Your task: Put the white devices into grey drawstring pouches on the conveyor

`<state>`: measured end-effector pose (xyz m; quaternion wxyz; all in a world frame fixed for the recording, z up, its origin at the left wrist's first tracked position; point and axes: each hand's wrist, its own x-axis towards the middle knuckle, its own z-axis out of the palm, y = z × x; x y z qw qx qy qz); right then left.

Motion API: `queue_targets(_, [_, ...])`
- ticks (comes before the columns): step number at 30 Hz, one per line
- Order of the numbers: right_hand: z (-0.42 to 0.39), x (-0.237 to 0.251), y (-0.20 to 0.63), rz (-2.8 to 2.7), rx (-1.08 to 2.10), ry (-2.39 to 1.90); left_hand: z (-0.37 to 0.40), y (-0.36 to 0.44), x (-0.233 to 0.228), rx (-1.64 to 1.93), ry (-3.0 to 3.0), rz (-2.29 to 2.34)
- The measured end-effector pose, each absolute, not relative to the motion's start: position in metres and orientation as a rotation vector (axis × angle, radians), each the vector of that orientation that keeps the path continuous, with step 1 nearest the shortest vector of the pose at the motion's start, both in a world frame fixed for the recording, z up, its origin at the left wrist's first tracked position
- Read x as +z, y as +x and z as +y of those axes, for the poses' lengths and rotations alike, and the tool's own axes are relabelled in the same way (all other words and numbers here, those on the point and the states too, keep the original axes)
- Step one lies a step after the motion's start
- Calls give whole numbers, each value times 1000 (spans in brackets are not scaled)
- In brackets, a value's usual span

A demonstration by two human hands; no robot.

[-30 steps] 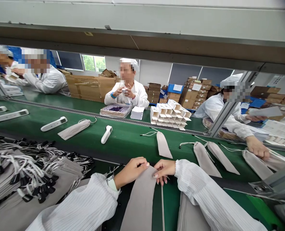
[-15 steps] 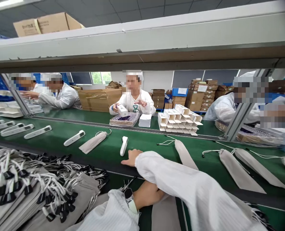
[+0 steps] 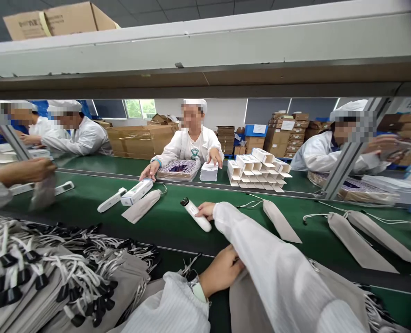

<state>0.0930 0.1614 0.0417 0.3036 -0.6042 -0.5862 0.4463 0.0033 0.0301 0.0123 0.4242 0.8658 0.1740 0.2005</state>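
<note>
Right hand is out across the green belt, arm stretched forward, fingers wrapped on one white thermometer lying tilted there. Left hand sits low and close, pinching the mouth of one grey pouch. On the belt: two more white devices, one white box, and five loose grey pouches.

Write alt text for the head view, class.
The right hand grips a white device on the green belt, while the left hand holds a grey pouch. Stacked pouches lie left.
</note>
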Motion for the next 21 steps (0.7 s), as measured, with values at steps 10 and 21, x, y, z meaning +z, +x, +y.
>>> queue_targets(10, [5, 82, 203, -1048, 1166, -1115, 27, 3, 33, 586, 2052, 395])
queue_targets(21, [-15, 50, 171, -1487, 1500, -1221, 31, 4, 39, 794, 1995, 562])
